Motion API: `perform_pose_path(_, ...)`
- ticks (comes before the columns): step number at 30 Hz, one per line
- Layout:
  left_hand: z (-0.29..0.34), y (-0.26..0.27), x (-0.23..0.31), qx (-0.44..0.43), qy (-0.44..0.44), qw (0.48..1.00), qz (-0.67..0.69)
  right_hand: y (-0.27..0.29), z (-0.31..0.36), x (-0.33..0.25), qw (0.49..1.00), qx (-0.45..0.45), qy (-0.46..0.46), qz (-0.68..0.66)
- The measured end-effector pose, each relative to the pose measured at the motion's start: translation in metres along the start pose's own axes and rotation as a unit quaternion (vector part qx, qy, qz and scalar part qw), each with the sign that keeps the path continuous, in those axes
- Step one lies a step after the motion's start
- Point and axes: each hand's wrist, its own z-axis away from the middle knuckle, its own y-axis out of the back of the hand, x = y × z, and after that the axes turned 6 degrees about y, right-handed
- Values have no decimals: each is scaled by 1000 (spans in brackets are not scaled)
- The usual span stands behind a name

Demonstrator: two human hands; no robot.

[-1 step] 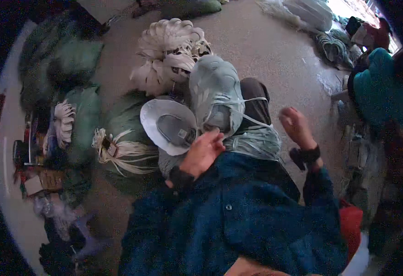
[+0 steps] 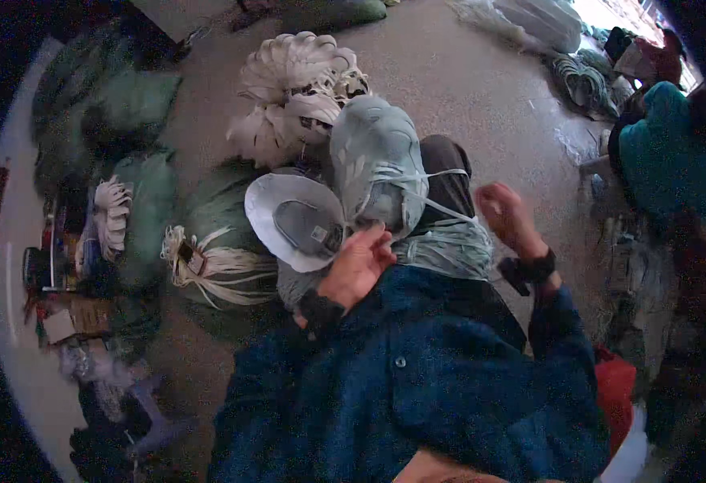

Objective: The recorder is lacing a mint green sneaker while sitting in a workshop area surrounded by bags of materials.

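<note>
A stack of nested pale grey-green shoe uppers [image 2: 375, 145] lies over my lap, toes pointing away, with loose laces [image 2: 443, 174] trailing to the right. My left hand [image 2: 357, 270] is closed at the heel edge of the nearest upper, fingers bent and thumb side up. My right hand [image 2: 504, 213] is raised to the right of the stack, its fingers curled. A lace runs toward it, but whether the fingers hold it is unclear. Left of the uppers sits a white oval bowl-like piece [image 2: 260, 221] with a grey inside. A bundle of pale laces [image 2: 450, 251] lies against my lap.
Cream shoe uppers [image 2: 293, 68] are stacked ahead on the floor. To the left, a green sack [image 2: 200, 197] carries a tied bunch of cream laces [image 2: 236, 262]. Further left stand more green sacks [image 2: 140, 101]. At the right is a person in a teal garment [image 2: 667, 145].
My right hand has shifted slightly left, closer to the uppers. The left hand and the stack have hardly moved.
</note>
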Motion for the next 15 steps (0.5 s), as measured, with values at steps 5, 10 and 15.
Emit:
perform_pose_path(5,-7,-25,-1,16,-128,978,-162,-57,-41,-46,996,-42,75,7)
perform_pose_path(10,-29,-20,7,-63,-82,993,-61,-78,-51,-42,996,-20,92,5)
perform_pose_path(15,-48,-13,1,-60,-11,998,22,-81,-48,-34,996,-52,61,-24)
